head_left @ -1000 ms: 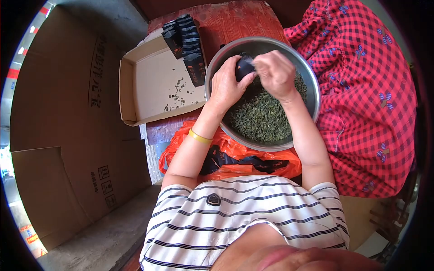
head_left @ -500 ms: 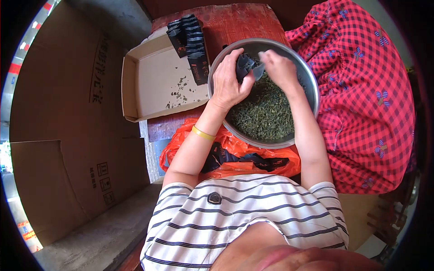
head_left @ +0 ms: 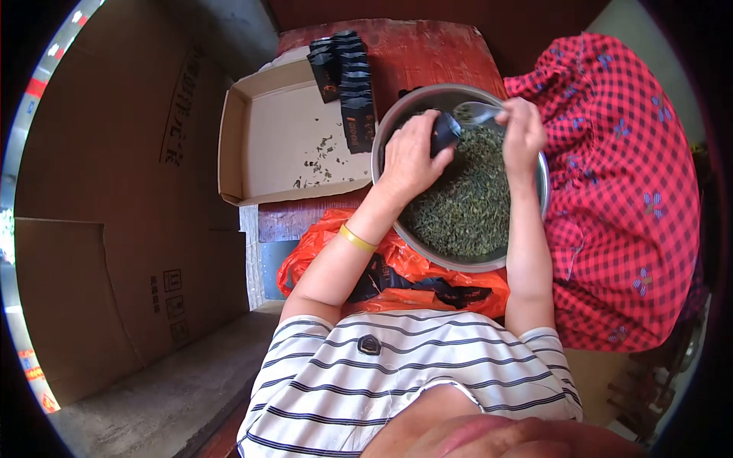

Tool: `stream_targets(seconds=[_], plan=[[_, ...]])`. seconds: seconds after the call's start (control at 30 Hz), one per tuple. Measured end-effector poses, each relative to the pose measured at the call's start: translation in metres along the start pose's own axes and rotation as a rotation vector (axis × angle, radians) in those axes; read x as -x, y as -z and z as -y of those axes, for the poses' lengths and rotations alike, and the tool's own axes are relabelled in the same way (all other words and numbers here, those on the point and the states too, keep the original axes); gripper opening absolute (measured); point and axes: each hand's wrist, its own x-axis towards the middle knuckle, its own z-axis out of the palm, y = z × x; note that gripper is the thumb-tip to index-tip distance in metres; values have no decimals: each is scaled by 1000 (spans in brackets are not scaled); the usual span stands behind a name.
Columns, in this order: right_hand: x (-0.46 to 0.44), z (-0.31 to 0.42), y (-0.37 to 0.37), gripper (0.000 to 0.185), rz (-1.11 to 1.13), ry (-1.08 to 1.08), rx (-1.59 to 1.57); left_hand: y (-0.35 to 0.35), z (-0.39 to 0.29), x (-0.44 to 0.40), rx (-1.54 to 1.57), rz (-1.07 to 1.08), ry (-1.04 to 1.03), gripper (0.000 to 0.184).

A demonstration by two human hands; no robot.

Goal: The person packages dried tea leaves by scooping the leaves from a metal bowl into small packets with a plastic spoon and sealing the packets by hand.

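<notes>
My left hand (head_left: 411, 159) grips a small black pouch (head_left: 444, 133), its mouth tipped toward the middle of a steel bowl (head_left: 450, 262). Loose dried green tea leaves (head_left: 462, 217) fill much of that bowl. Just right of the pouch, my right hand (head_left: 524, 139) pinches the handle of a clear plastic spoon (head_left: 479, 114). A few leaves seem to lie in the spoon, whose bowl end points left, close to the pouch but apart from it. How full the pouch is stays hidden.
Left of the bowl is a shallow cardboard tray (head_left: 271, 145) with scattered leaves and a row of black pouches (head_left: 353, 95). An orange plastic bag (head_left: 305, 256) with more dark packets lies before me. A large carton (head_left: 114, 183) stands left; red checked cloth (head_left: 611, 198) bulges at right.
My right hand has moved right with the spoon, away from the pouch mouth. My left hand still holds the pouch, now tilted more to the right. The whole view has shifted slightly.
</notes>
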Motion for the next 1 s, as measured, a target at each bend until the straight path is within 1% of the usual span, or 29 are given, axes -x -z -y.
stream_targets(seconds=[0.07, 0.1, 0.2, 0.27, 0.33, 0.37, 0.4, 0.47, 0.5, 0.53, 0.6, 0.63, 0.7, 0.73, 0.8, 0.83, 0.9, 0.93, 0.97, 1.0], plan=[[4, 14, 4, 28, 4, 88, 95, 0, 1, 1, 9, -15, -5, 52], [8, 19, 1, 26, 63, 123, 138, 0, 0, 2, 5, -18, -4, 54], [13, 28, -15, 22, 278, 353, 190, 0, -1, 3, 8, 27, 14, 56], [19, 30, -20, 25, 350, 435, 248, -1, 1, 5, 24, 30, 4, 57], [19, 34, -18, 26, 362, 446, 258, -1, 1, 5, 46, 18, -49, 58], [19, 34, -16, 26, 326, 441, 230, 0, 1, 4, 48, 11, -44, 58], [19, 34, -13, 26, 291, 433, 201, 1, 1, 4, 48, 36, -32, 57], [23, 25, -7, 28, 105, 258, 98, 1, 1, 5, 56, 62, -13, 56], [21, 20, -5, 29, -5, 164, 35, 1, 2, 4, 68, 23, -23, 55], [15, 19, -1, 30, -49, 123, 102, 1, 2, 2, 83, -15, -31, 53], [6, 5, 1, 28, 39, 58, 98, 0, 3, -1, 87, -80, -15, 48], [5, -10, 2, 26, 63, -62, 51, -1, 5, -3, 109, -100, -1, 47], [7, -20, -1, 26, 222, -60, 251, -1, 4, -5, 120, -144, -3, 43], [9, -18, -7, 29, 249, -71, 299, 0, 3, -5, 114, -148, -3, 42], [10, -8, -11, 28, 341, -56, 469, 1, 2, -4, 93, -154, -7, 40], [11, -4, -12, 30, 456, -188, 548, 0, 2, -3, 93, -155, -10, 40], [16, -7, -11, 32, 692, -222, 595, 1, 3, -2, 102, -133, -9, 39], [16, -8, -12, 25, 739, -228, 566, 1, 4, -1, 97, -131, -12, 39], [17, -8, -12, 25, 734, -227, 563, 1, 5, -1, 98, -142, -25, 38], [16, -7, -12, 22, 684, -236, 484, 0, 5, -1, 101, -155, -40, 37]])
